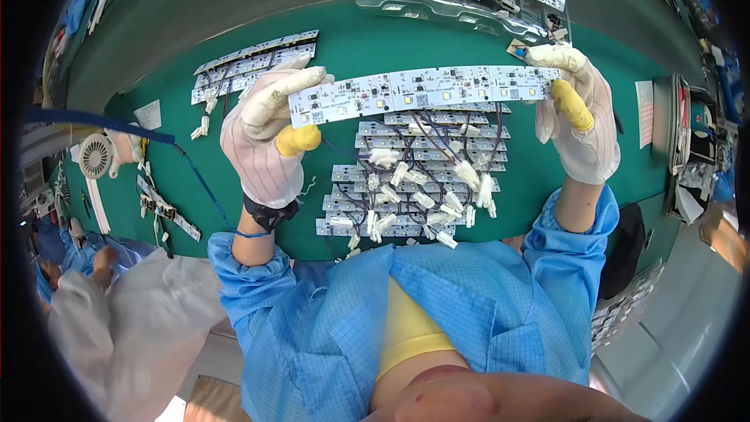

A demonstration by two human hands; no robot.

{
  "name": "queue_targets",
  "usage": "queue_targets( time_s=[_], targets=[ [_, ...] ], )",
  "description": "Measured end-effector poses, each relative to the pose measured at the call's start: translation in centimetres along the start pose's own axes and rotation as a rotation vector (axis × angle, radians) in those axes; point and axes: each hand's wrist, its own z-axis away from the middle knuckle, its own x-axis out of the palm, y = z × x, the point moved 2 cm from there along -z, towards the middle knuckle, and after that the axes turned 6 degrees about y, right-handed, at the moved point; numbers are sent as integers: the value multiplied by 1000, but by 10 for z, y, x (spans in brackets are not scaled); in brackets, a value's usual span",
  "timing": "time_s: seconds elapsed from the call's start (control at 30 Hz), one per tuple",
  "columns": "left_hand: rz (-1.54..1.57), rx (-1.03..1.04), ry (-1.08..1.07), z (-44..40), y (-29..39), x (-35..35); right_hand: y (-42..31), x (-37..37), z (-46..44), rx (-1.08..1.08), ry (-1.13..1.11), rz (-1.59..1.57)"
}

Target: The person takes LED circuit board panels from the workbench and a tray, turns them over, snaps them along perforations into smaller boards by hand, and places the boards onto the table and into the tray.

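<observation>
A long white LED circuit board strip (422, 92) is held up level above the green mat, its component side facing me. My left hand (269, 121), in a striped glove with a yellow thumb cover, pinches the strip's left end. At the other end my right hand (576, 105), gloved the same way, grips it between thumb and fingers. Below the strip lies a stack of similar LED boards (367, 202) with dark wires and white connectors (426, 199). A wrist strap with a blue cord circles my left wrist.
More LED boards (254, 62) lie at the back left. A clear plastic tray (469, 17) with small boards and connectors stands at the back. To the left are a small white fan (96, 156) and a board with wires (168, 209). Another person's sleeve (125, 254) shows at far left.
</observation>
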Motion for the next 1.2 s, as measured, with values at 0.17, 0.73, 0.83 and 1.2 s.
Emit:
queue_targets(
  time_s=[0.17, 0.73, 0.83, 1.2],
  targets=[
    [55, -42, -11, 0, -1, -2, 2, -2, 1, 51, -36, -44],
    [76, 116, 56, -3, -25, -10, -10, 5, 8, -104, -95, -53],
    [47, -79, 127, -3, -19, -5, -13, 5, 8, -122, -166, -122],
    [-105, -83, 125, -6, -21, -4, -7, 3, 6, -193, -132, -143]
  ],
)
